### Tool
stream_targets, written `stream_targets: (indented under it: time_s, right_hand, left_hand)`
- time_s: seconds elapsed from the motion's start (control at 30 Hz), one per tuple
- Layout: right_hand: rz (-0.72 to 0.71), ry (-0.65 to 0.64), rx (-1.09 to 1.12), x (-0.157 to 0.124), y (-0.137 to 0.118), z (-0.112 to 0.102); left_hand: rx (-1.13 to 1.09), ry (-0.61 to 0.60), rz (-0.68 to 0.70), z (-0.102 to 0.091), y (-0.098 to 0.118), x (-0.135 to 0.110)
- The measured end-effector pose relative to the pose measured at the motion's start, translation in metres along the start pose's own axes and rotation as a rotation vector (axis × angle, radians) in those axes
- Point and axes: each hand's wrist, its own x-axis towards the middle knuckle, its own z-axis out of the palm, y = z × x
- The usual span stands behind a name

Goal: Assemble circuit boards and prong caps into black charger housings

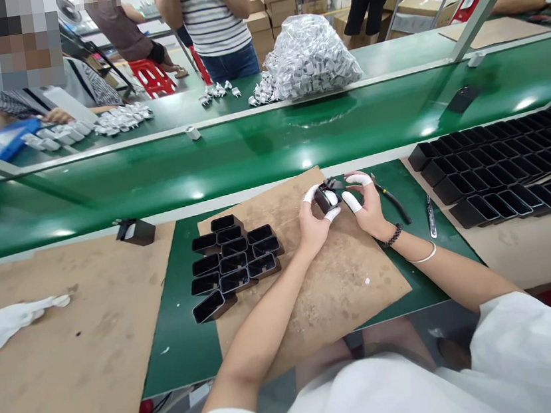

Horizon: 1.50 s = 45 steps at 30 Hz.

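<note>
One black case (323,203), center of frame above a cardboard sheet (335,286), gripped in the fingers of the left hand (313,228), a white piece showing inside; right hand (370,211) just beside, fingers curled, whether pinching the dark part there cannot be told. Work on this case appears partway along. Apparently unfilled: a cluster of open cases (233,263), left of center, and case rows (495,173), right edge; apparently further along: a lone pronged case (143,232), left of frame.
</note>
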Motion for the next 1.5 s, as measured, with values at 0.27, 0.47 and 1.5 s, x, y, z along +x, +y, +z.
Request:
stream_targets:
  time_s: [0.27, 0.47, 1.5]
  right_hand:
    - [0.102, -0.215, 0.153, -0.004, 0.011, 0.004]
    - [0.155, -0.271, 0.130, -0.003, 0.015, 0.004]
    - [0.193, -0.243, 0.139, -0.002, 0.015, 0.007]
  left_hand:
    - [-0.363, -0.086, -0.288, -0.002, 0.018, 0.003]
    - [-0.642, -0.194, -0.589, -0.008, 0.027, 0.013]
    - [-0.071, 0.057, -0.096, 0.006, 0.022, -0.014]
